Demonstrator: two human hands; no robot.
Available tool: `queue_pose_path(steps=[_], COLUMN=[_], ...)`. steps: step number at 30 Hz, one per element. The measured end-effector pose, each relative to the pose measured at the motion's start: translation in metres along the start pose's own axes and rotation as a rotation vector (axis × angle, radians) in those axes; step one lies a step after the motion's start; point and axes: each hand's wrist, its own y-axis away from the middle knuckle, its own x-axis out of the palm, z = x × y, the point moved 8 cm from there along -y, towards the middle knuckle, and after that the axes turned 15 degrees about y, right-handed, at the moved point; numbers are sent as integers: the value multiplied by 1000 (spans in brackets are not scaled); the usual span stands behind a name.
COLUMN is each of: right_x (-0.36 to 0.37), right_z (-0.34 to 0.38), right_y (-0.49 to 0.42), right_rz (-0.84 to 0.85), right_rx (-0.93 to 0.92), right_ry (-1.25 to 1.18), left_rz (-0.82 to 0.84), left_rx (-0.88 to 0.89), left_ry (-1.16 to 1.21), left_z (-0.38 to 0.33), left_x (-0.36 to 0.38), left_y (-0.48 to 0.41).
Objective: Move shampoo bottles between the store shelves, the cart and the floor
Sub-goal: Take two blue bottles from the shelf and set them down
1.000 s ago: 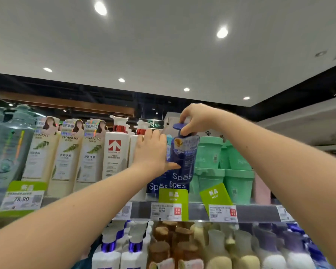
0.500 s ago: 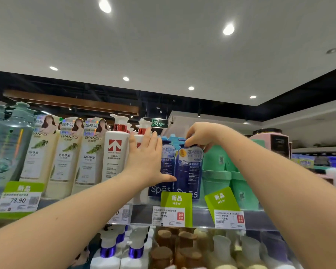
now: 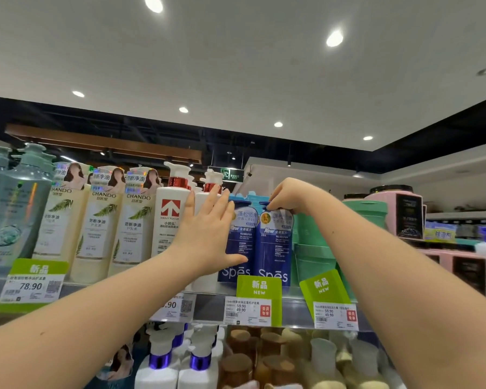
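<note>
The blue Spēs bottle (image 3: pixel 274 242) stands upright on the top shelf (image 3: pixel 208 306) beside its twin (image 3: pixel 240 240), so we pinch it by the top in the right hand (image 3: pixel 288 196), steady the twin with the spread left hand (image 3: pixel 208 234), and should square it before releasing.

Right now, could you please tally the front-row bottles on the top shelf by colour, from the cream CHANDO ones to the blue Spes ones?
Cream CHANDO bottles: 3
White pump bottles with red collars: 2
Dark blue Spes bottles: 2
Total: 7
</note>
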Motion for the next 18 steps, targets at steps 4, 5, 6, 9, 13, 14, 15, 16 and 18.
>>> queue_pose_path(steps=[4, 5, 6, 9, 13, 14, 15, 16, 18], right_x=[-20, -26, -32, -42, -38, -33, -27, -19, 3], right_z=[5, 8, 10, 13, 6, 4, 2, 0, -10], right_y=[18, 27, 35, 63, 110, 125, 141, 157, 194], right_rz=[-113, -153, -189, -291, -413, -435, -448, -452, -437], right_rx=[-69, -98, -124, -161, -142, -134, -126, -114, -61], right_ry=[-57, -64, -72, -61, 12, 29, 37, 35, 15], left_rz=[-17, -27, -40, -75, -111, -137, -165, -190, -180], left_rx=[20, 32, 47, 124, 205, 235, 272, 299, 294], left_ry=[37, 55, 78, 168, 361, 400, 430, 470, 587], left_z=[-1, -2, -3, -10, -19, -23, -26, -29, -37], left_x=[-11, -14, -18, -28, -42, -47, -49, -50, -45], left_y=[4, 5, 7, 16, 38, 46, 54, 63, 82])
